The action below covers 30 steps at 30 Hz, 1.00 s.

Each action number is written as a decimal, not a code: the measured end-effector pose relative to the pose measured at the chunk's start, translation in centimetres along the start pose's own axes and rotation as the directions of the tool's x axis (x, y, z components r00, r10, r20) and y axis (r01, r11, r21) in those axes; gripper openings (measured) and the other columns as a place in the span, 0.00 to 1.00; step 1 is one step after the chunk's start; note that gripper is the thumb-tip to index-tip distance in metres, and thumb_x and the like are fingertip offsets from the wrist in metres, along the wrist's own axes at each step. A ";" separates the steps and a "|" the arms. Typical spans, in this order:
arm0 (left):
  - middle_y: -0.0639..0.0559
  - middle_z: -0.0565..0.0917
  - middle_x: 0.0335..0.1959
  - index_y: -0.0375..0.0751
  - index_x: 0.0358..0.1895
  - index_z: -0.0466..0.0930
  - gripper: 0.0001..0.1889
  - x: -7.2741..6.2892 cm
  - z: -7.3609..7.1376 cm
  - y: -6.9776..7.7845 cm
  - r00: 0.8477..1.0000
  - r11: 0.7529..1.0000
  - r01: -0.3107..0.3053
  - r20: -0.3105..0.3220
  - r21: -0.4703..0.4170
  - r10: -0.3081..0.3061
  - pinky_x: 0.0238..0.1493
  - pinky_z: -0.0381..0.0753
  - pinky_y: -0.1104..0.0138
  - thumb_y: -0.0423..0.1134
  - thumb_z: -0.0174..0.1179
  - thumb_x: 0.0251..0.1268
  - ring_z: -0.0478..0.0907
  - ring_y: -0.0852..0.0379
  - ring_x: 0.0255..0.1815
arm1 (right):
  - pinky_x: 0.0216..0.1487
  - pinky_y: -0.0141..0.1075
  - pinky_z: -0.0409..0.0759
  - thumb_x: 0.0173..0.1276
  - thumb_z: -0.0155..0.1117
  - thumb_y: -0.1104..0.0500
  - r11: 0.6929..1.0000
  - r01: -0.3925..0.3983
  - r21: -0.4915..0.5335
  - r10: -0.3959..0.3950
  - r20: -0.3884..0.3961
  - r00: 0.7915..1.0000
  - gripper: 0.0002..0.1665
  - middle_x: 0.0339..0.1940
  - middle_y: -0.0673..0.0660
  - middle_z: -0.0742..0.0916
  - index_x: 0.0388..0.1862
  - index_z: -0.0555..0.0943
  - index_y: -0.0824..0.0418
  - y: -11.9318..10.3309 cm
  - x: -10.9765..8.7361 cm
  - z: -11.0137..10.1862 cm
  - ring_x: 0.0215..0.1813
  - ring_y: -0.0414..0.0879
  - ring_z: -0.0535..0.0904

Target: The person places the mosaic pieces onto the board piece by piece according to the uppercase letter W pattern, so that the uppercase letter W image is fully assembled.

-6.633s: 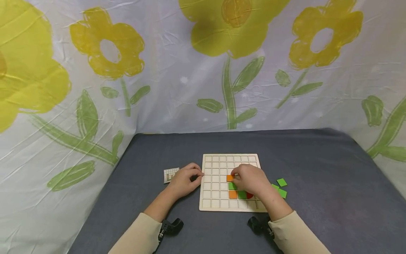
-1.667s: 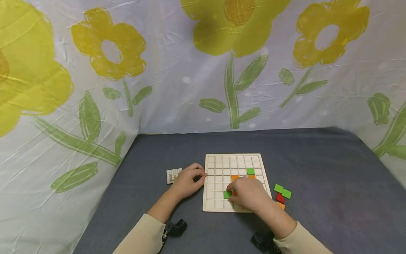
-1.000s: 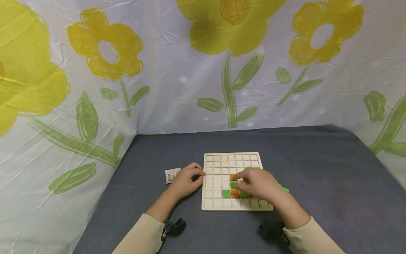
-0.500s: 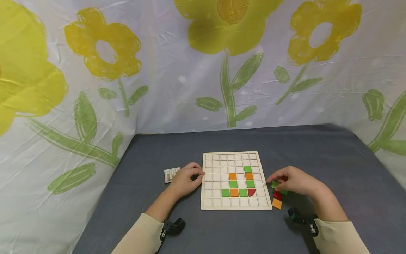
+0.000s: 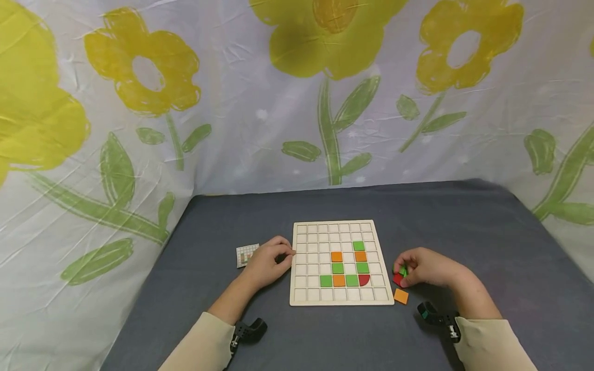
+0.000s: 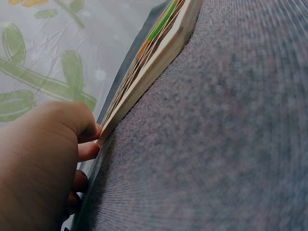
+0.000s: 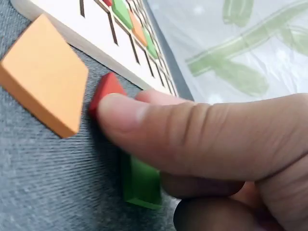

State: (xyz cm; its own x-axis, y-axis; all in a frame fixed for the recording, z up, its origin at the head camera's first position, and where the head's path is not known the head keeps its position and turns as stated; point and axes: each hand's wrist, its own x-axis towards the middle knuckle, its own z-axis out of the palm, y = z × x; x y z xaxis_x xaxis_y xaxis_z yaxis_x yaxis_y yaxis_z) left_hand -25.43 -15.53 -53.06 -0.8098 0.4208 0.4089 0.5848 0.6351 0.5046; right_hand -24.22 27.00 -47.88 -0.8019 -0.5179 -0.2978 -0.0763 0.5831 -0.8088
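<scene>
Right fingers (image 5: 406,255) have closed around the red piece (image 7: 107,86).

Pale board (image 5: 317,238) showing a grid at centre, tiles (image 5: 337,268) alternating green and orange with one red piece (image 5: 364,280), loose tiles (image 5: 401,296) at right showing red, green, orange, yellow flowers (image 5: 331,38) patterning white backdrop (image 5: 232,103) above, cloth (image 5: 241,216) showing grey below

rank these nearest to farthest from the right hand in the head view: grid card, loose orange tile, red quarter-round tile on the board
1. Loose orange tile: on the table, right of the board
2. Red quarter-round tile: in the board's right half
3. Grid card: far left, by the left hand
</scene>
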 end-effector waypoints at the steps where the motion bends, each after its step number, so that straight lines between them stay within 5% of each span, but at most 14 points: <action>1: 0.56 0.81 0.45 0.44 0.41 0.90 0.05 0.0 0.0 0.0 1.000 1.000 0.003 0.000 -0.002 -0.003 0.41 0.81 0.62 0.33 0.65 0.69 0.78 0.61 0.37 | 0.26 0.33 0.66 0.57 0.78 0.68 1.000 0.003 -0.004 -0.003 -0.013 1.000 0.15 0.20 0.51 0.78 0.42 0.84 0.66 0.0 0.1 0.1 0.23 0.42 0.69; 6: 0.57 0.81 0.45 0.44 0.41 0.90 0.05 0.1 0.0 0.1 1.000 1.000 0.004 -0.002 0.005 -0.004 0.40 0.80 0.63 0.33 0.65 0.69 0.76 0.62 0.35 | 0.25 0.33 0.66 0.60 0.77 0.66 0.999 0.003 -0.040 -0.005 -0.047 0.999 0.17 0.20 0.50 0.79 0.48 0.87 0.67 -0.1 0.2 0.3 0.23 0.43 0.69; 15: 0.56 0.81 0.45 0.44 0.41 0.90 0.05 0.0 -0.1 0.2 1.000 1.000 -0.001 -0.003 0.001 0.001 0.39 0.80 0.62 0.33 0.66 0.68 0.77 0.61 0.34 | 0.26 0.36 0.68 0.60 0.78 0.62 0.984 0.000 -0.177 -0.020 -0.111 0.994 0.09 0.18 0.48 0.77 0.32 0.83 0.59 -0.6 0.3 0.3 0.23 0.43 0.69; 19: 0.56 0.81 0.45 0.44 0.42 0.90 0.05 0.0 -0.1 0.1 1.000 1.000 0.006 0.002 -0.010 -0.006 0.39 0.80 0.62 0.32 0.66 0.69 0.77 0.61 0.35 | 0.27 0.38 0.68 0.65 0.75 0.59 0.979 -0.034 -0.203 0.000 -0.165 0.986 0.03 0.27 0.49 0.85 0.33 0.88 0.58 -1.1 0.0 0.1 0.27 0.44 0.71; 23: 0.56 0.81 0.45 0.44 0.42 0.90 0.05 0.0 -0.1 0.1 1.000 1.000 0.011 0.003 -0.013 -0.011 0.40 0.80 0.62 0.33 0.65 0.69 0.77 0.61 0.35 | 0.34 0.39 0.74 0.71 0.71 0.55 0.986 -0.047 -0.158 0.008 -0.237 0.971 0.08 0.40 0.51 0.90 0.42 0.92 0.57 -2.0 -0.5 -0.3 0.36 0.45 0.77; 30: 0.56 0.81 0.45 0.44 0.41 0.90 0.05 0.0 -0.1 0.2 1.000 1.000 0.014 0.004 -0.010 -0.014 0.40 0.80 0.63 0.33 0.65 0.69 0.77 0.60 0.35 | 0.47 0.46 0.80 0.73 0.69 0.53 1.000 0.000 -0.019 -0.005 -0.279 0.960 0.14 0.44 0.53 0.90 0.49 0.91 0.60 -4.6 -1.1 -0.4 0.48 0.51 0.82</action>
State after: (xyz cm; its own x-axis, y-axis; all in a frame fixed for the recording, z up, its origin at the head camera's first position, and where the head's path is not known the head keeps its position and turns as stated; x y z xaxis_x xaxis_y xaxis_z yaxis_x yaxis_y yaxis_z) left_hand -25.30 -15.46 -52.93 -0.8181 0.4144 0.3987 0.5738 0.6345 0.5179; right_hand -23.19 25.10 -43.63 -0.9352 -0.3254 -0.1400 -0.0874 0.5950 -0.7990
